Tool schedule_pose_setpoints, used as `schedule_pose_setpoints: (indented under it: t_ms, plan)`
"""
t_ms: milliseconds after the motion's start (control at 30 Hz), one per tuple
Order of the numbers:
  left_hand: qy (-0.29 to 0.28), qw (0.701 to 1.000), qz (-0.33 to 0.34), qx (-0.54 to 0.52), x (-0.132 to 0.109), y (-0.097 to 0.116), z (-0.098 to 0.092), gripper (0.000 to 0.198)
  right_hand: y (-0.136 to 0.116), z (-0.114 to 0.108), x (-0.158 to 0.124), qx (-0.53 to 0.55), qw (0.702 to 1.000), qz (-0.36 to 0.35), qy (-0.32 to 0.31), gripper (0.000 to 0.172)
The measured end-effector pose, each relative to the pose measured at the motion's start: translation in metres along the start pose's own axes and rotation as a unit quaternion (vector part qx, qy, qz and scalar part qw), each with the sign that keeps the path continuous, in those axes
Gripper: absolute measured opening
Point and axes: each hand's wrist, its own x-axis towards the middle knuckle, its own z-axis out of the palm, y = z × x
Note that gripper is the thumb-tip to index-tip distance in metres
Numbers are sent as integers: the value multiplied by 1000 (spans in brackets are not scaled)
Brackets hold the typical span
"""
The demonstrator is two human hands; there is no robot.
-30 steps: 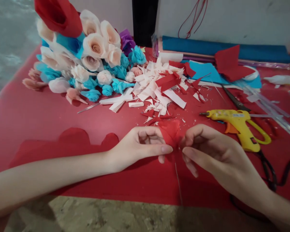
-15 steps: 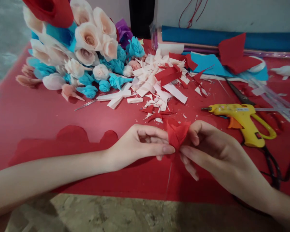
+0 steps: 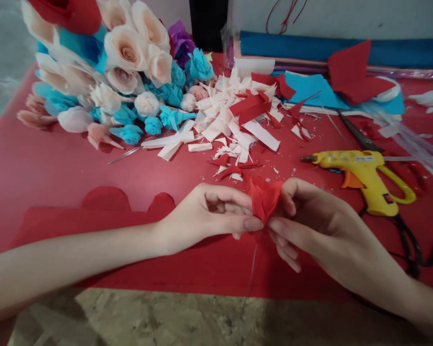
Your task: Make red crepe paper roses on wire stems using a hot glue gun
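Between my two hands, over the front of the red table, is a small red paper flower (image 3: 264, 198) with layered petals flaring upward. My left hand (image 3: 216, 211) pinches its base from the left, thumb in front and fingers behind. From the right, my right hand (image 3: 310, 223) holds the flower's edge and base between thumb and fingers, its lower fingers loosely curled beneath. Under my left forearm lies red paper (image 3: 104, 199) with rounded cut edges. A yellow glue gun (image 3: 361, 166) rests on its side to the right of my right hand.
Finished paper flowers (image 3: 126, 50) in cream, blue and purple crowd the back left. Cream and red paper scraps (image 3: 238, 113) are heaped in the middle. Scissors (image 3: 359, 132), clear glue sticks (image 3: 414, 144) and a blue paper roll (image 3: 339, 49) lie at the right and back.
The view has shifted slightly, so the things at the back sit a little higher. My hands keep their hold on the red flower, almost unmoved; the right lower fingers have shifted slightly.
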Motion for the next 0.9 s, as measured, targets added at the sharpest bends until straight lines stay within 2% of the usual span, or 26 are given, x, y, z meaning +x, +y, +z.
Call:
schedule_pose_setpoints:
  t_ms: [167,333,400,533,600,733,833,900]
  plan:
    - [0,1000,-2,-17,0,-1,0,8,-2,-2,-4,10,1000,-13,7,16]
    - [9,999,8,-34,2,-2,1,4,-5,-7,-9,-65,990,-105,65,8]
    - [13,1000,9,-24,2,-2,1,5,-4,-7,-11,-134,976,-146,94,6]
    - [3,999,0,-42,2,-3,-1,4,-3,-6,-12,-290,924,-218,123,7]
    - [3,999,-8,-49,2,-4,-1,5,-4,-5,-10,-323,910,-229,122,10]
    - [9,998,-15,-52,3,-7,-3,7,-6,-4,-6,-341,904,-222,127,10]
    - [12,998,-13,-59,5,-7,-4,5,-6,-4,-5,-333,907,-223,133,8]
    - [14,998,-13,-64,5,-7,-5,6,-3,-6,-5,-310,918,-208,131,6]
